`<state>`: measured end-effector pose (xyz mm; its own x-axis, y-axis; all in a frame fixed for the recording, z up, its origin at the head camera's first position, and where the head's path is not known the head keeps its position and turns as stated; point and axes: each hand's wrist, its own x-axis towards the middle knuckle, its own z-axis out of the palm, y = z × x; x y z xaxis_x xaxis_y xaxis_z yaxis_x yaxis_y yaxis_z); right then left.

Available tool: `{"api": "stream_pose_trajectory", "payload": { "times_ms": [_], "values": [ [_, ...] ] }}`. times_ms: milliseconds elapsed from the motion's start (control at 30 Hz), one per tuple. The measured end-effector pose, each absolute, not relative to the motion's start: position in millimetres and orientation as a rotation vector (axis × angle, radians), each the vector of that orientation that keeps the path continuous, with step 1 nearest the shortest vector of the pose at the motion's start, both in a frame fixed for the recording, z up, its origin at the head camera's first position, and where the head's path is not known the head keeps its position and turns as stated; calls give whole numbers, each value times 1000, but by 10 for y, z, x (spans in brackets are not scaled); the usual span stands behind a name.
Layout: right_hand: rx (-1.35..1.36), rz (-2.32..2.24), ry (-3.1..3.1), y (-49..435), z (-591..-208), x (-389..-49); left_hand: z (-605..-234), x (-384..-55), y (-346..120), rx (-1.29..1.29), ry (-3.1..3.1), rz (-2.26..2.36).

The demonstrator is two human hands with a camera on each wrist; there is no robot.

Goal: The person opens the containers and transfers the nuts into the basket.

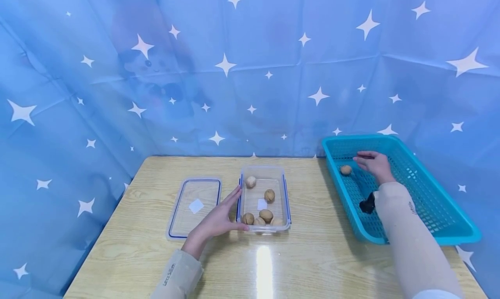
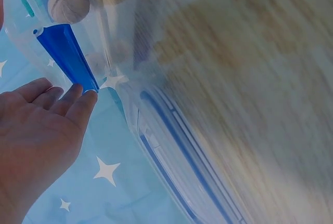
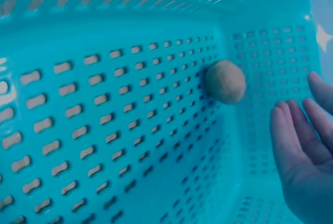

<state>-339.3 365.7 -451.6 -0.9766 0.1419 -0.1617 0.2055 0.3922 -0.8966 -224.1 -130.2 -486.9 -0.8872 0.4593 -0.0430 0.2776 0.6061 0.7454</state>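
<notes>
My left hand (image 1: pixel 217 218) rests against the left side of a clear plastic food container (image 1: pixel 287 203), fingers straight along its wall and thumb at the near corner. In the left wrist view its fingertips touch a blue side latch (image 2: pixel 70 55). Several walnuts (image 1: pixel 269 195) lie inside the container, most along its near end. My right hand (image 1: pixel 376 165) reaches into a turquoise plastic basket (image 1: pixel 437 195) with nothing in its fingers. One walnut (image 3: pixel 226 81) lies in the basket near the far-left corner, a short way from the right fingertips and apart from them.
The container's lid (image 1: pixel 195 208), clear with a blue seal, lies flat on the wooden table (image 1: pixel 308 255) left of the container. A black object (image 1: pixel 367 203) sits at the right wrist. A blue curtain (image 1: pixel 273 95) with white stars hangs behind the table.
</notes>
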Motion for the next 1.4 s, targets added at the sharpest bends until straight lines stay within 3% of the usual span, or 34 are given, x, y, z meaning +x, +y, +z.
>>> {"api": "stream_pose_trajectory", "payload": {
  "times_ms": [900,1400],
  "values": [
    [135,-1869,2521,3521,-4143,-3382,-4845,-2248,-1308,592,2594,1148],
    [38,-1634,2695,3266,-3952,-3322,-4846,-2262,-1312,584,2588,1135]
  ]
}}
